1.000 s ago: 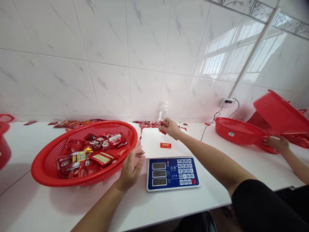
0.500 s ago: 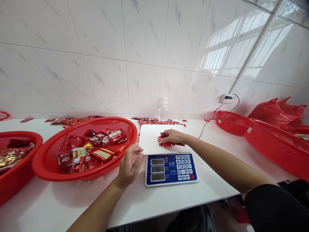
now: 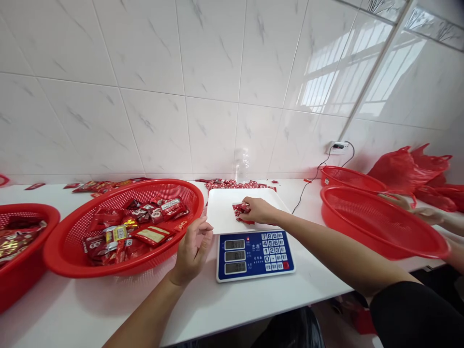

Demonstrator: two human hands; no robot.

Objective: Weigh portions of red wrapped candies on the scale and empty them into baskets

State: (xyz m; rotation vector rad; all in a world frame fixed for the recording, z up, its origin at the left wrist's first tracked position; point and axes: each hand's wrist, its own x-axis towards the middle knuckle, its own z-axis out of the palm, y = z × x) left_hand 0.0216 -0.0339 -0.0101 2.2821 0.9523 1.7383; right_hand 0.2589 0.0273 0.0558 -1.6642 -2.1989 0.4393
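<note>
My right hand [image 3: 260,210] is closed around small red printed snack packets [image 3: 239,211] on the white pan [image 3: 220,205] of a digital scale [image 3: 255,270]. Its palm and part of the packets are hidden from view. Between the scale and a round red plastic basket [image 3: 68,263], my left hand [image 3: 192,253] is held up, fingers loosely bent and apart, with nothing in it. The fingertips come close to the pan's left edge; whether they touch it I cannot tell. Inside that basket lie mixed red snack packets [image 3: 139,237] and a yellow-and-white one.
Loose red packets [image 3: 235,184] lie along the tiled wall. Another red basket [image 3: 50,212] stands at far left. At right, another person's hands [image 3: 429,215] are by a tilted red basket [image 3: 384,217]. Red plastic bags [image 3: 395,166] and a power cord [image 3: 301,197] are behind.
The red basket at right has shifted left and tilted, and another person's hands now show there. My right hand has moved slightly on the pan, still gripping packets; my left hand has hardly moved.
</note>
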